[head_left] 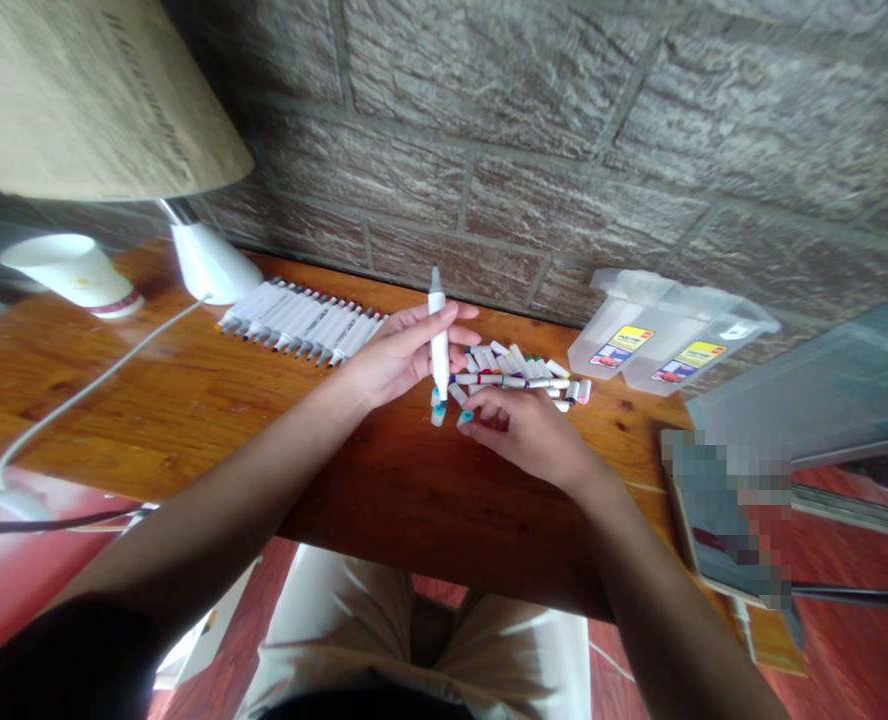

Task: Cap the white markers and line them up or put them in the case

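Note:
My left hand holds a white marker upright, its dark tip pointing up and a light blue cap at its lower end. My right hand rests on the wooden table just below, fingers curled around a small light blue cap. Behind both hands lies a loose pile of markers with coloured caps. To the left a neat row of white markers lies side by side.
Two clear plastic marker cases lie at the back right by the stone wall. A white lamp base with its cord, a lampshade and a white cup stand at the left. A pixelated object sits at the right edge.

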Tool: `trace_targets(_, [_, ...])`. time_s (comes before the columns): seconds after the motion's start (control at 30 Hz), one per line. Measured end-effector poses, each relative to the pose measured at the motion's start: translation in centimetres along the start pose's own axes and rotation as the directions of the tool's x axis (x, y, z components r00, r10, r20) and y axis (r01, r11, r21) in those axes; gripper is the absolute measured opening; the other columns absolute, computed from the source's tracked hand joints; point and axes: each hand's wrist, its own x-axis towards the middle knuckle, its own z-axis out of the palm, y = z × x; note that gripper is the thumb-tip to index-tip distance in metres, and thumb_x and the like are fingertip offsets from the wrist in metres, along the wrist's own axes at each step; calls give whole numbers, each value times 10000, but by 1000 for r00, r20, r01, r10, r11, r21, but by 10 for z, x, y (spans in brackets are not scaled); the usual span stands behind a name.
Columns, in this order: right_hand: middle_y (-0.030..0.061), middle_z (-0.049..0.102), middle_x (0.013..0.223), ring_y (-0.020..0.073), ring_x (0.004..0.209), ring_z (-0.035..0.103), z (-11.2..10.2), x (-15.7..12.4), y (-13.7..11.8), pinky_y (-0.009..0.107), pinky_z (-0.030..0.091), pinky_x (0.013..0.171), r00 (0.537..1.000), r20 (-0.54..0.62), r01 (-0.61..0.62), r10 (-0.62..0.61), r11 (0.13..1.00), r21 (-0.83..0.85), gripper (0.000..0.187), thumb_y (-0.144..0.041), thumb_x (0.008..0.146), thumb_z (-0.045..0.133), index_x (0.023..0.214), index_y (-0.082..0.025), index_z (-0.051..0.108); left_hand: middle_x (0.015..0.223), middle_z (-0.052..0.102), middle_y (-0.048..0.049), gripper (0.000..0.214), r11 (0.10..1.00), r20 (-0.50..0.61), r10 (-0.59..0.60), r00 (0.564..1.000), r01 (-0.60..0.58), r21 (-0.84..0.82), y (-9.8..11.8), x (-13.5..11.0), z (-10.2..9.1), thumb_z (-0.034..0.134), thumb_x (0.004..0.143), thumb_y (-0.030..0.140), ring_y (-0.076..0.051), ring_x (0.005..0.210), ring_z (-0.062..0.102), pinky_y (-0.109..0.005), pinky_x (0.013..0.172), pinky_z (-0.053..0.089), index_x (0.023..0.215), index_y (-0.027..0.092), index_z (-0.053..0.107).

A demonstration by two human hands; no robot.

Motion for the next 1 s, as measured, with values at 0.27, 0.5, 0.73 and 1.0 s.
trace_targets(0.27, [54,731,1030,168,852,674,0,3,-11,270,501,760,992,-100,76,-80,996,-45,187,-363,895,737,1001,-212,709,765,783,-45,218,1000,-9,-7,1000,7,8,2,-1,3,754,879,312,-111,532,690,-193,543,561,988,124,750])
trace_targets(0.5, [51,742,1031,197,943,691,5,1,-8,308,509,888,996,2,92,-92,992,-90,206,-402,945,673,1033,-219,709,772,782,-45,237,1000,-6,-7,1000,7,8,2,-1,2,767,869,326,-117,539,700,-188,524,560,991,124,742])
trace_targets(0.73, [82,733,1144,227,1039,693,8,0,-5,343,510,951,997,50,72,-62,972,-224,279,-448,956,641,1080,-214,727,762,779,-44,259,1000,4,0,1000,0,1,1,-2,0,783,854,335,-122,542,702,-199,541,578,998,124,741])
trace_targets(1.0, [64,667,1390,251,1254,643,12,1,-4,391,476,1098,997,36,79,-73,974,-212,289,-419,946,661,1178,-263,733,769,782,-43,259,1000,-5,-7,1000,7,6,0,0,0,793,842,326,-117,540,696,-198,542,568,1005,131,744])
